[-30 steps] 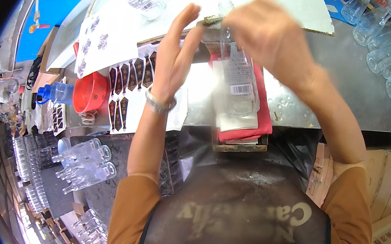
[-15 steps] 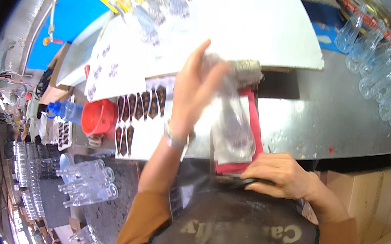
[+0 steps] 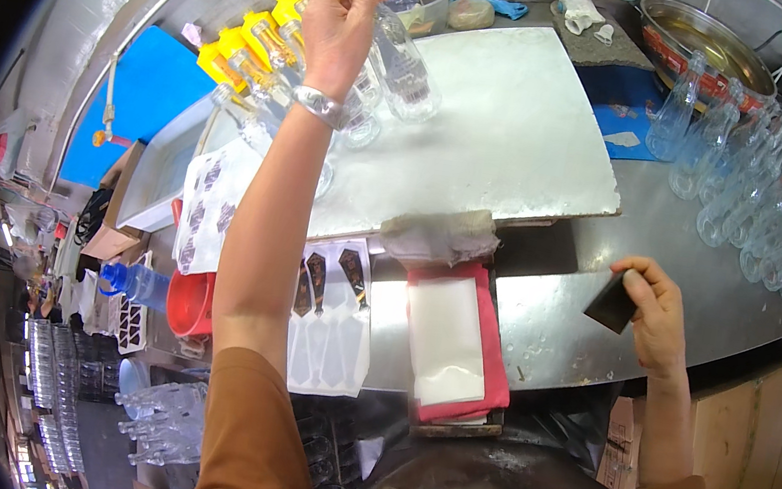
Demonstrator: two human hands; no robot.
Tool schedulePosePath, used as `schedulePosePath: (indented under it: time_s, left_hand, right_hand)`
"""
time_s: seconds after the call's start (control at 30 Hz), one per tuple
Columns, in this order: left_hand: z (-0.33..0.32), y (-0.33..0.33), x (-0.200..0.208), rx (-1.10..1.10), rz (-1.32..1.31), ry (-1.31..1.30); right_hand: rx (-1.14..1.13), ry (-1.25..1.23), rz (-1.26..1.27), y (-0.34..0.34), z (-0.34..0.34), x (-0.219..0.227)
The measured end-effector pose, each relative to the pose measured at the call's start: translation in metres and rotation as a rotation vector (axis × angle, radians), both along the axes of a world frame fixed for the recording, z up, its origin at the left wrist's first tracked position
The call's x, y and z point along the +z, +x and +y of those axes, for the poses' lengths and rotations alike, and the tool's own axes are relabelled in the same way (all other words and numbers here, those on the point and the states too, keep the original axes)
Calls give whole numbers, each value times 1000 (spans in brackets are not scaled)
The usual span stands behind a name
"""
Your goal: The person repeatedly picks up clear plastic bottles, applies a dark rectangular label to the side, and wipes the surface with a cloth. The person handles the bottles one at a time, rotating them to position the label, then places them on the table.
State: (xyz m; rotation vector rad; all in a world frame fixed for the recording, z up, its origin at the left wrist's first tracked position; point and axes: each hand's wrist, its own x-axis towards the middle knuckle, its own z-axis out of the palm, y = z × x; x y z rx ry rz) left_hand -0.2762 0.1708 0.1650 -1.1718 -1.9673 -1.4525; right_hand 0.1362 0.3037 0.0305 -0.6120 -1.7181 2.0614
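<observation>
My left hand point(image 3: 334, 39) reaches to the far left of the white board point(image 3: 492, 108). Its fingers are closed about the neck of a clear glass bottle point(image 3: 406, 75), whose dark print faces up. Beside it lie several more printed glass bottles point(image 3: 360, 124) with their necks toward yellow holders point(image 3: 227, 58). At the right, above the metal table, my right hand point(image 3: 658, 315) grips a small dark flat block point(image 3: 613, 303). Between my arms is a white pad point(image 3: 443, 338) on a red cloth point(image 3: 496, 377), with a rolled grey cloth point(image 3: 441, 236) at its far end.
A sheet with dark decals point(image 3: 332, 337) lies left of the pad, near a red bucket point(image 3: 190, 304). Many clear bottles point(image 3: 720, 142) stand on the metal table point(image 3: 562, 321) at the right, with a large round pan point(image 3: 710, 39) behind. Cardboard boxes point(image 3: 748, 429) stand at the lower right.
My left hand has moved away to the far left, and the bottle that was over the pad is off it. My right hand has moved right from the pad's edge; the dark block now shows.
</observation>
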Motion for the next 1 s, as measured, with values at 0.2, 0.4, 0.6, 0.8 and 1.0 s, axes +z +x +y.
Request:
schedulePosePath:
  time_s: [0.2,0.4,0.6,0.8,1.0]
  left_hand:
    - [28,-76,-38,292,27,-174]
    - [21,-110,-40,375,14,-162]
    - [44,-41,-29,263,270,103]
    - [39,138,-56,-327,68,-73]
    - [41,231,-80,-772,-208,-260]
  right_hand:
    - [-108,153,-64,2,69,-10]
    - [-679,1139,-9,-50,167,31]
    - [-573,1485,-769,-83,271,43]
    - [-519,1523,-369,-45,163,53]
    - [-258,1172,336,-47,62,180]
